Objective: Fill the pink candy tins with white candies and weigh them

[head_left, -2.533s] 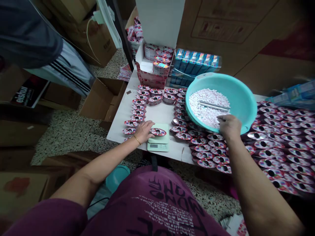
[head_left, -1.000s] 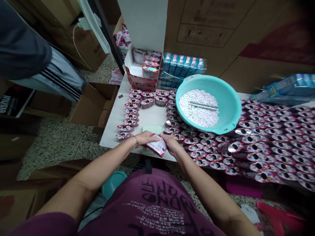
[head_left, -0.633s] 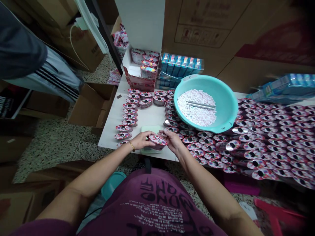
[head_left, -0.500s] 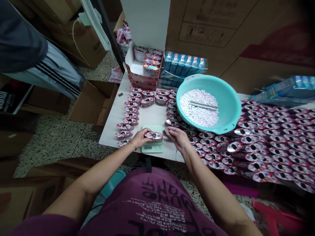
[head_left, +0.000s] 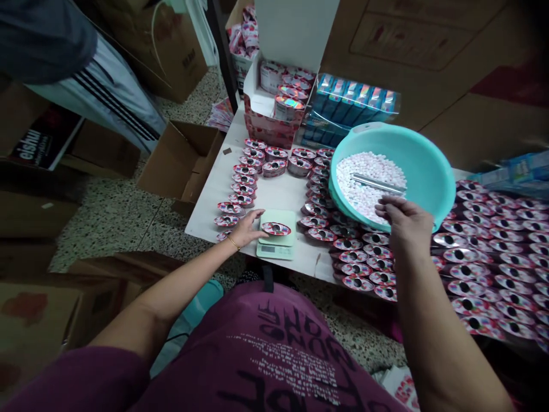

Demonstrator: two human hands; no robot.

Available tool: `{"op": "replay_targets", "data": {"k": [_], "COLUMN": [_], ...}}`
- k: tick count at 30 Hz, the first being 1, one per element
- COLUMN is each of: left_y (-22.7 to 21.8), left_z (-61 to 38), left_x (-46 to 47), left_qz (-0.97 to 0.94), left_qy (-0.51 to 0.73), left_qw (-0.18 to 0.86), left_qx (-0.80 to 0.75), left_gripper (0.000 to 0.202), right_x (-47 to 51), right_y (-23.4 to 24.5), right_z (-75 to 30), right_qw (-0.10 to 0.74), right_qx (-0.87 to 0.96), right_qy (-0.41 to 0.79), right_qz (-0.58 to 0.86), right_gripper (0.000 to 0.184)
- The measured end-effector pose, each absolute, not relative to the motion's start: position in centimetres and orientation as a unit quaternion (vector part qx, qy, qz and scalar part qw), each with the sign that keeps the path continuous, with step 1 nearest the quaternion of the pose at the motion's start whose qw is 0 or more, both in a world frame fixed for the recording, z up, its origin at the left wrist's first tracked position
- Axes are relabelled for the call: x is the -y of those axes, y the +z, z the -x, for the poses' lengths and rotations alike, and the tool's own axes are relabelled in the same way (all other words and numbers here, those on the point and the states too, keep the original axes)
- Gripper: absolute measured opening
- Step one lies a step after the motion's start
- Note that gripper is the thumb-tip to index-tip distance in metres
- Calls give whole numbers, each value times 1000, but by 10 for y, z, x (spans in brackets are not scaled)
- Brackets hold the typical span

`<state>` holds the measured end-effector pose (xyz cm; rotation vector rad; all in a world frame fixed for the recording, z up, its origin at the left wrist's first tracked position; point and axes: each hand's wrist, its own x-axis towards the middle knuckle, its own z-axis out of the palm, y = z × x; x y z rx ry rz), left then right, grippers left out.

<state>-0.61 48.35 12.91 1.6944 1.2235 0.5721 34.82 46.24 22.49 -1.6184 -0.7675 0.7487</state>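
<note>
On a pale green kitchen scale [head_left: 275,252] sits an oval container [head_left: 276,229] with a red-and-white patterned top and a dark hole in it. My left hand [head_left: 247,230] is just left of this container, thumb and fingers apart; the thumb tip is close to its edge, and touching or not cannot be made out. My right hand [head_left: 405,220] is over the near rim of a turquoise basin [head_left: 433,166], fingertips bunched together above small white pellets [head_left: 371,163]. What the fingertips hold, if anything, is hidden. A metal tube [head_left: 378,183] lies on the pellets.
Rows of similar containers [head_left: 467,272] fill the table's right side, with a column [head_left: 242,189] at left. Behind stand an open display box [head_left: 272,129] and blue wrapped packs [head_left: 349,100]. A cardboard box [head_left: 180,163] is on the left; a person's striped trousers [head_left: 120,94] show beyond.
My left hand has let go of the container on the scale and spread its fingers. My right hand has moved right, from beside the scale to over the basin. The view has shifted.
</note>
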Motion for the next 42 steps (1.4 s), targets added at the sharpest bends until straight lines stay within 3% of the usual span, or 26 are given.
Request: {"op": "replay_targets", "data": {"k": [6,20,23,27,32,37,42], "left_y": [138,139,136,131,131,131,137], "left_z": [9,-4,-6,-6,1,-3,-28], "left_x": [-488,-492,-489,-485,-485,-481,-491], "left_qz": [-704,-788,-789,-784,-791,-827,-876], "left_qy": [244,165,149,151,158,142,52], "left_qw": [444,386,384,383,378,341,268], "left_qx": [-498,-450,-456,-465,-455,-423,-398], "left_gripper": [74,68,66,65,64,62,34], "right_x": [-467,-464,-465,-467,-461,-462,-472], "right_y": [198,203,220,227,206,212,231], "right_z": [-384,-380,-349,-277,-221,-251,-319], "right_qw": [472,462,446,364,321,351,422], "right_qx": [357,379,489,664,710,693,550], "right_qy": [223,210,208,289,353,299,236], "right_qz": [774,774,720,586,518,553,681], "right_gripper": [19,18,19,21,28,22,20]}}
